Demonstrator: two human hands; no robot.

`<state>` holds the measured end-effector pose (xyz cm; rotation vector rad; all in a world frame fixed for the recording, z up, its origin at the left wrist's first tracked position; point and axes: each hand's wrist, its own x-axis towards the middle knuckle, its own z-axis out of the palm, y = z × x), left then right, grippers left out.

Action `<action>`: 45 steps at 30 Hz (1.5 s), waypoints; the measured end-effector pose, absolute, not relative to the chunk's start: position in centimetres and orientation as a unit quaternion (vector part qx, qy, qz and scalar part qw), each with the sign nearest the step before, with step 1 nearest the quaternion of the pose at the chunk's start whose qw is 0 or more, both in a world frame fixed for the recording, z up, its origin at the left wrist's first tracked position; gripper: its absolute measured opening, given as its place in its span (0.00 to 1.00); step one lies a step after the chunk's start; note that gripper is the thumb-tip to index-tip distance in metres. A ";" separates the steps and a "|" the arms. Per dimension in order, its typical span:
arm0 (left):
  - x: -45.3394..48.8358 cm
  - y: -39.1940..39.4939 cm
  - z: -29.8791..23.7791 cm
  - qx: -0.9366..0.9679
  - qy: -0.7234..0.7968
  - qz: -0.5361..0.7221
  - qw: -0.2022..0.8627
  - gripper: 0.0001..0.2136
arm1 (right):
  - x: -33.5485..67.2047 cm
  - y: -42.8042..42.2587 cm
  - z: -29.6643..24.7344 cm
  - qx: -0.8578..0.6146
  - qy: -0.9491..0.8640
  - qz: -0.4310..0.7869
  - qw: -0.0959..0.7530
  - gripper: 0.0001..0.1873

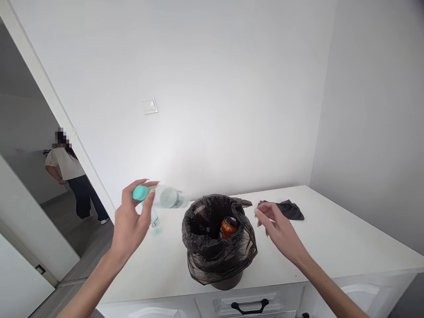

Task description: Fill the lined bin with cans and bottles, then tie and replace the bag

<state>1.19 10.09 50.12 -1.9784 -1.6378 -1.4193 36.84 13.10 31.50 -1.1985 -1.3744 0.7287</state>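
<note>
My left hand grips a clear plastic bottle by its teal-capped end and holds it sideways above the white counter, left of the bin. A small bin lined with a black bag stands at the counter's middle, with an orange can inside. My right hand hovers just right of the bin, its fingertips pinched on something small and pale that I cannot make out. A second clear bottle stands on the counter under my left hand.
A dark crumpled bag or cloth lies on the counter behind my right hand. Drawers with a black handle are below the front edge. A person stands beyond the open doorway at left. A light switch is on the wall.
</note>
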 end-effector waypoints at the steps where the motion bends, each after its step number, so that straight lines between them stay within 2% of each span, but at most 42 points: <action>1: 3.3 9.0 51.1 -0.691 -0.525 -0.488 0.093 0.23 | 35.8 12.6 33.6 -0.502 -0.597 0.284 0.558 0.24; 5: 8.9 6.5 52.8 -0.788 -0.469 -0.400 0.011 0.19 | 32.3 10.3 38.3 -0.518 -0.652 0.197 0.517 0.28; 8: 10.5 7.1 51.9 -0.829 -0.454 -0.321 -0.060 0.16 | 31.5 9.5 38.8 -0.466 -0.691 0.239 0.498 0.21; 11: 10.5 9.7 49.4 -0.846 -0.447 -0.271 -0.108 0.14 | 32.1 9.5 38.0 -0.423 -0.661 0.304 0.540 0.16; 15: 9.2 13.4 45.7 -0.855 -0.453 -0.211 -0.139 0.17 | 33.3 9.6 36.3 -0.459 -0.579 0.324 0.590 0.14; 18: 8.0 14.6 44.6 -0.851 -0.459 -0.221 -0.127 0.22 | 33.2 8.9 36.0 -0.483 -0.582 0.291 0.585 0.18; 22: 6.6 14.2 45.5 -0.828 -0.478 -0.275 -0.099 0.22 | 32.1 8.3 37.6 -0.535 -0.638 0.214 0.512 0.27; 24: 5.7 14.2 45.7 -0.820 -0.494 -0.272 -0.096 0.23 | 31.6 8.6 38.5 -0.560 -0.654 0.188 0.472 0.26; 26: 4.6 14.6 45.0 -0.816 -0.502 -0.272 -0.093 0.24 | 31.5 9.2 39.1 -0.565 -0.664 0.195 0.448 0.21; 30: 1.0 17.0 42.5 -0.784 -0.541 -0.305 0.000 0.24 | 32.3 9.7 39.3 -0.526 -0.657 0.268 0.468 0.14; 37: -6.8 21.7 41.5 -0.676 -0.643 -0.345 0.106 0.24 | 33.8 8.6 34.2 -0.484 -0.480 0.438 0.586 0.23; 41: -10.3 24.1 40.5 -0.627 -0.704 -0.308 0.126 0.25 | 33.5 8.4 30.3 -0.453 -0.362 0.566 0.586 0.27; 45: -12.5 26.2 39.1 -0.625 -0.734 -0.244 0.111 0.28 | 33.1 8.1 29.1 -0.453 -0.374 0.594 0.549 0.25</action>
